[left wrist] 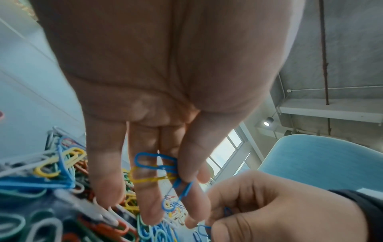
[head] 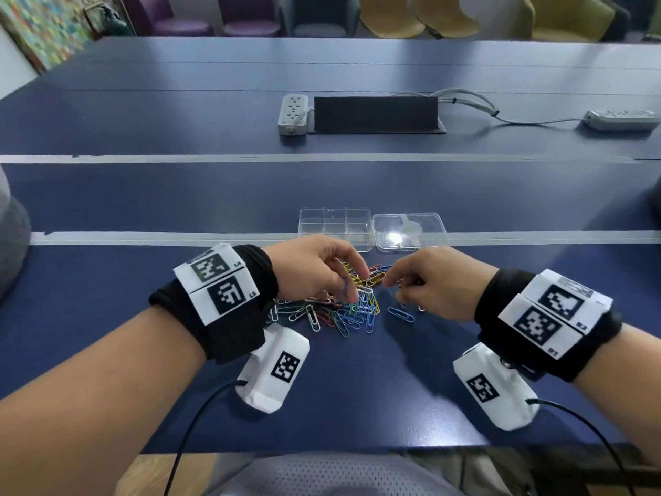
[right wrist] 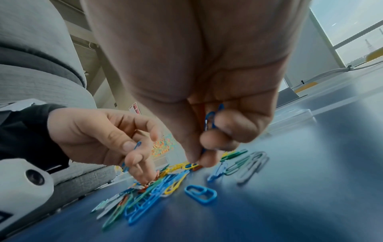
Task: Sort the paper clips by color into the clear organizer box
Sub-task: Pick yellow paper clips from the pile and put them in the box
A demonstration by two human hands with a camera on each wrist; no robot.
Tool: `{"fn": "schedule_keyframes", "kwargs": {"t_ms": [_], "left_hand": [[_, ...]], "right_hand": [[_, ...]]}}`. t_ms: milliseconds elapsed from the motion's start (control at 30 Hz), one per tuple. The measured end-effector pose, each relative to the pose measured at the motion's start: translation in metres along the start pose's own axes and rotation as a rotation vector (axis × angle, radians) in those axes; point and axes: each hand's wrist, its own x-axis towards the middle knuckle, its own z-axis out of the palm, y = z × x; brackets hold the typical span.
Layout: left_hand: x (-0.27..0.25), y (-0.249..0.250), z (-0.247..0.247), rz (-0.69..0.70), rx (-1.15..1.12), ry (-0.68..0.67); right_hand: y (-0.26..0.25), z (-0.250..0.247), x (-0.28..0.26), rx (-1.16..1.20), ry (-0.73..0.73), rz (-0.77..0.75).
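Near edge: both wrists over the blue table (head: 357, 406), hands meeting above the pile of paper clips (head: 332, 309), which lies just ahead of centre

Left hand (head: 314, 270): thumb and fingers pinch a blue clip (left wrist: 155, 161) with a yellow clip (left wrist: 145, 177) against it; further blue clips dangle below. Mixed colours in one grip, so the yellow should be shed before anything is carried

Right hand (head: 429, 284): fingers curled round a few blue clips (right wrist: 210, 120), fingertips down on the 3 o'clock edge of the pile. One loose blue clip (head: 400, 314) lies at 4 o'clock of the pile, apart, an easy next pick

Far: clear organizer box (head: 334, 227) at 12 o'clock, open, its lid (head: 409, 230) flat at 1 o'clock. Compartments look empty, though glare hides detail

Judgement: gather blue only, check the clips are not chained, then drop them into one compartment from low
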Motion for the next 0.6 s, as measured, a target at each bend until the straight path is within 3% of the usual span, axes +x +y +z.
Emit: {"fn": "schedule_keyframes", "kwargs": {"t_ms": [100, 267, 600], "left_hand": [[-0.004, 0.001, 0.0, 0.054, 0.045, 0.032], [-0.005, 0.006, 0.009, 0.03, 0.108, 0.082], [-0.001, 0.007, 0.022, 0.061, 0.748, 0.152]], "right_hand": [[-0.003, -0.002, -0.001, -0.006, -0.005, -0.002], [-0.008, -0.002, -0.007, 0.005, 0.006, 0.013], [-0.006, 0.008, -0.012, -0.136, -0.025, 0.035]]}}
